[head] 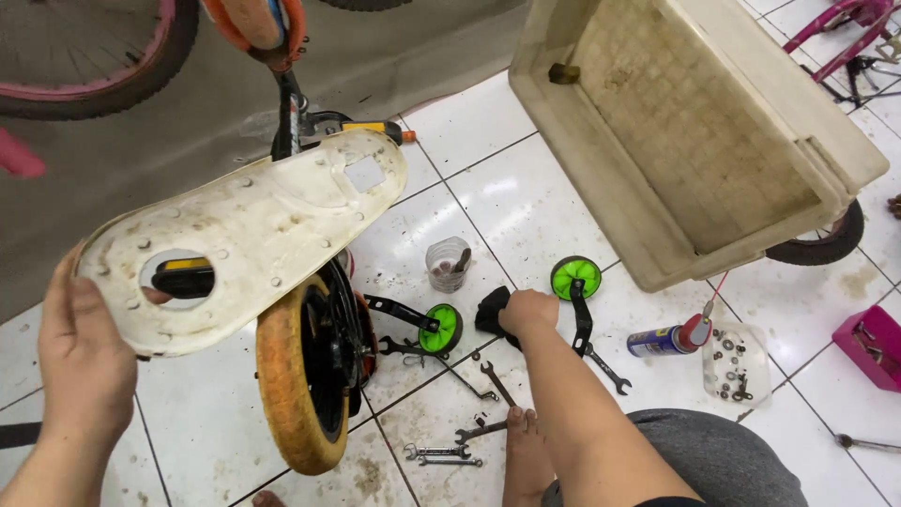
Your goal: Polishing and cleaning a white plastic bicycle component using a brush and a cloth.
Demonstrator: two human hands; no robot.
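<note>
Your left hand (84, 352) is raised at the left, palm open, fingers together and pointing up. Your right arm reaches forward and down, its hand (527, 311) curled closed.

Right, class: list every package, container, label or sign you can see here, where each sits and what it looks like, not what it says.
Spray can: lying on the floor tiles right of the right hand; blue cylinder, red cap, thin red straw.
Clear plastic cup: standing on the floor left of that hand; holds small tools.
Clear tray: right of the can; holds small metal parts.
Pink box: right edge, open.
Signs or screens: none.
</note>
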